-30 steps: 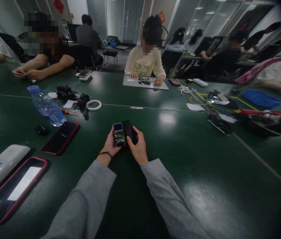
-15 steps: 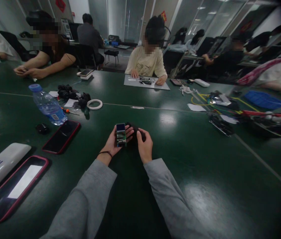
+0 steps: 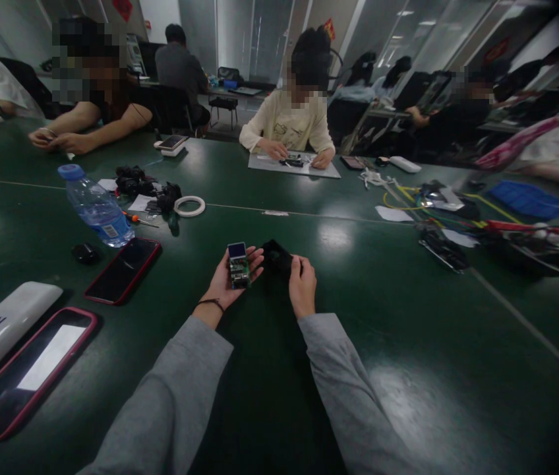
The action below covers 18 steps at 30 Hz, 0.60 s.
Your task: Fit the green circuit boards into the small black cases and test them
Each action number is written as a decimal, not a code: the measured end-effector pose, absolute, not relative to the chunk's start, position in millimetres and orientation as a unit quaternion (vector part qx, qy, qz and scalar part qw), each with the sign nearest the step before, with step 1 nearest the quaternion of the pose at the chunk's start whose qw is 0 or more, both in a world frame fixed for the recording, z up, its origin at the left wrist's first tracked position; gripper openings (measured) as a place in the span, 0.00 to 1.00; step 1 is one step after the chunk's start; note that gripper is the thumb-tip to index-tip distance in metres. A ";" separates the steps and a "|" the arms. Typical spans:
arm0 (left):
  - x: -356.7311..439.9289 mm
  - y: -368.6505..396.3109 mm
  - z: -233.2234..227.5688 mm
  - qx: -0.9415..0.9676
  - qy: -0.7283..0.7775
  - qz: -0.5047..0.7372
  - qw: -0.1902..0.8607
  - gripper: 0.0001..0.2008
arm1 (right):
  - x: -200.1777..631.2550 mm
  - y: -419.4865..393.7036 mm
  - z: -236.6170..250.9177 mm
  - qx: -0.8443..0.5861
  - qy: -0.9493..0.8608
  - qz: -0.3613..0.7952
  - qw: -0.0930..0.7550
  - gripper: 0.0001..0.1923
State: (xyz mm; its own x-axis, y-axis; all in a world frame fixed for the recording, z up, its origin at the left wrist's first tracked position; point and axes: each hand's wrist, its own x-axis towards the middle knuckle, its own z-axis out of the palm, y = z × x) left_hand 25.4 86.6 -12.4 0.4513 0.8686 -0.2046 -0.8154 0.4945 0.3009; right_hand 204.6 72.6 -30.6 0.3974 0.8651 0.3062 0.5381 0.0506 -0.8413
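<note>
On the palm of my left hand [image 3: 220, 282] rests a small green circuit board [image 3: 238, 272] with a little dark screen at its far end. The thumb lies along the board's left edge and the fingers reach out to the right beneath it. My right hand [image 3: 303, 285] pinches the near right end of a black casing [image 3: 277, 259], held just right of my left fingertips. The casing looks like a hollow shell, but its inside is too dark to make out.
Left of my hands lie a red-edged phone [image 3: 124, 270], a water bottle [image 3: 99, 210], a white power bank [image 3: 5, 333] and a larger phone [image 3: 32, 376]. Tape [image 3: 189, 206] lies farther back. Cables and a blue tray [image 3: 531, 199] are at right. A co-worker [image 3: 292, 125] sits opposite.
My right hand has moved right with the black casing, away from the left palm, so more of the casing shows. The circuit board has shifted slightly left and tilted a little.
</note>
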 end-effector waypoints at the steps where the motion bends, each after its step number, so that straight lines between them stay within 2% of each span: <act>1: 25.3 86.8 -12.6 0.078 0.165 0.497 0.848 0.23 | 204.7 72.7 -30.6 -0.668 -0.526 0.164 0.501 0.21; 18: 23.4 86.9 -7.2 0.039 0.141 0.501 0.853 0.21 | 201.6 72.6 -31.4 -0.637 -0.533 0.172 0.530 0.21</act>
State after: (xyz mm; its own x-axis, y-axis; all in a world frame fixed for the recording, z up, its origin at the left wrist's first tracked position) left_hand 23.4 86.9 -7.2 0.4581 0.8656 -0.2022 -0.8435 0.4951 0.2084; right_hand 201.6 72.6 -31.4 0.3726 0.8609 0.3466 0.4969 0.1303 -0.8579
